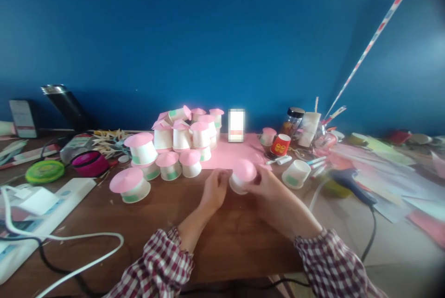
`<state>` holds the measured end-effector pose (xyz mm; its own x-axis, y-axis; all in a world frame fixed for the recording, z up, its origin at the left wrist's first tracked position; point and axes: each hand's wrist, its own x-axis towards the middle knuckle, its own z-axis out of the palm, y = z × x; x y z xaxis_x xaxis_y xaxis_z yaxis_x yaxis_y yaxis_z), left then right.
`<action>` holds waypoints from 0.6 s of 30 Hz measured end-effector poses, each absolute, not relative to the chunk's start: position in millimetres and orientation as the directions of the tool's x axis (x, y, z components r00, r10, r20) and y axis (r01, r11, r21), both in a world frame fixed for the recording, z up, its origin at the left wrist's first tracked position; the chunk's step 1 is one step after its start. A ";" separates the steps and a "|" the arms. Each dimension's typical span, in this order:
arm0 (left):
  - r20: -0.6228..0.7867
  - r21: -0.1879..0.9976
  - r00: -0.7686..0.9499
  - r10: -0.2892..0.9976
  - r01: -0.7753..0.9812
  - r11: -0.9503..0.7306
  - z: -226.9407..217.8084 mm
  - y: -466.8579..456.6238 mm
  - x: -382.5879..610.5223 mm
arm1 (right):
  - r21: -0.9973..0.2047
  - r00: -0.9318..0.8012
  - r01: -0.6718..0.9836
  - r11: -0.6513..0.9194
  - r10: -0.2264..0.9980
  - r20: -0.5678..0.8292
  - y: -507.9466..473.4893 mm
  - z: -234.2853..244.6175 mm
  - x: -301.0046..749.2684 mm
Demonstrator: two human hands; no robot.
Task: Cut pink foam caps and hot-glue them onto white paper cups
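Near the middle of the table, my right hand (266, 184) grips a small white paper cup (238, 186) from its right side. A pink paper cone (244, 169) sits on top of that cup like a roof. My left hand (213, 191) is just left of the cup, apart from it, with its fingers curled together; whatever may be between them is hidden. Farther left stand several finished-looking cups with pink cone tops (168, 159), some stacked and one lying tilted on top. To the right of my right hand is a bare white cup with a green patch (296, 174).
Pink paper sheet (225, 155) lies behind the cups. A red cup (280, 145), jar (293, 119) and markers (317, 163) stand or lie right, beside a blue corded glue gun (352, 186) and loose papers. At left are a power strip (74, 191), white cable (100, 235) and tape roll (89, 163).
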<state>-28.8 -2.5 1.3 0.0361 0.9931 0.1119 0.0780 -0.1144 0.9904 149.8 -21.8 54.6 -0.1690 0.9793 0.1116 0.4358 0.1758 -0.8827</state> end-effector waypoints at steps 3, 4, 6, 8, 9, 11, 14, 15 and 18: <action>0.149 0.975 0.102 0.984 0.154 -0.164 -1.0 -2.4 -28.0 | -0.835 -0.142 0.510 0.206 0.978 0.154 -12.9 63.5 152.4; 0.186 0.957 0.128 0.974 0.199 -0.209 -1.1 -2.7 -28.1 | -0.820 -0.136 0.530 0.216 0.976 0.169 -9.3 66.1 153.4; 0.262 0.907 0.176 0.949 0.290 -0.304 -1.4 -3.4 -28.7 | -0.793 -0.136 0.562 0.234 0.972 0.191 -1.9 71.1 155.0; 0.314 0.857 0.199 0.928 0.361 -0.367 -2.0 -4.5 -28.9 | -0.774 -0.142 0.583 0.245 0.970 0.200 4.9 76.8 154.4; 0.330 0.834 0.210 0.921 0.392 -0.388 -2.3 -5.5 -28.8 | -0.769 -0.144 0.589 0.249 0.968 0.204 7.7 80.2 152.6; 0.340 0.776 0.268 0.901 0.461 -0.430 -2.3 -8.8 -27.8 | -0.762 -0.153 0.591 0.263 0.965 0.214 11.5 88.3 144.8; 0.315 0.648 0.464 0.828 0.531 -0.545 -1.0 -16.5 -25.7 | -0.757 -0.200 0.578 0.304 0.953 0.229 12.8 100.3 120.8; 0.312 0.611 0.518 0.797 0.533 -0.585 -0.7 -19.1 -25.2 | -0.757 -0.223 0.571 0.316 0.948 0.228 12.5 102.9 109.9; 0.313 0.558 0.599 0.737 0.512 -0.653 -1.8 -24.7 -24.4 | -0.775 -0.320 0.525 0.351 0.926 0.202 11.1 101.7 72.8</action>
